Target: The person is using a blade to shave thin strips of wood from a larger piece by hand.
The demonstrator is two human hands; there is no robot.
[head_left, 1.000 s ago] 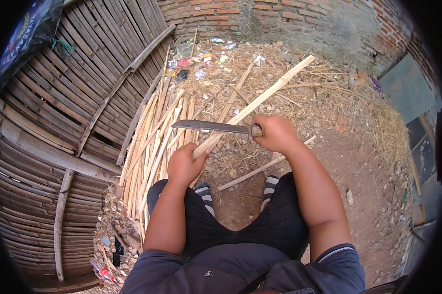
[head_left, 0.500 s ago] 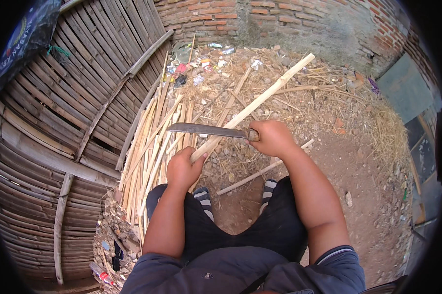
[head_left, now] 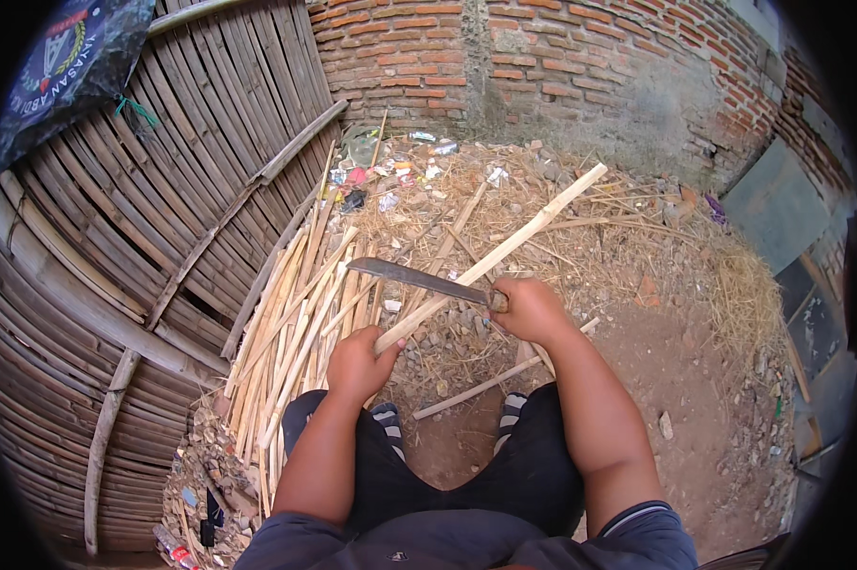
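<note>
My left hand (head_left: 359, 364) is closed round the near end of a long, pale strip of split wood or bamboo (head_left: 516, 245), which slants up and away to the right. In my right hand (head_left: 531, 309) is the handle of a machete (head_left: 419, 278). Its dark, broad blade points left and lies across the strip, a short way beyond my left fingers. Whether the edge bites into the strip, I cannot tell. Left of my left hand lies a pile of similar pale strips (head_left: 286, 332). Another thin stick (head_left: 480, 385) rests on the dirt between my feet.
A slatted bamboo wall (head_left: 210, 199) rises on the left, and a brick wall (head_left: 409, 57) stands at the back. Rubble, straw (head_left: 746, 266) and bits of litter (head_left: 388, 201) cover the ground. Grey panels (head_left: 775, 204) lean at the far right.
The machete's blade has tilted, its tip now higher than its handle, and my right hand has shifted slightly. The whole view has tipped upward a little. Both hands keep their grips.
</note>
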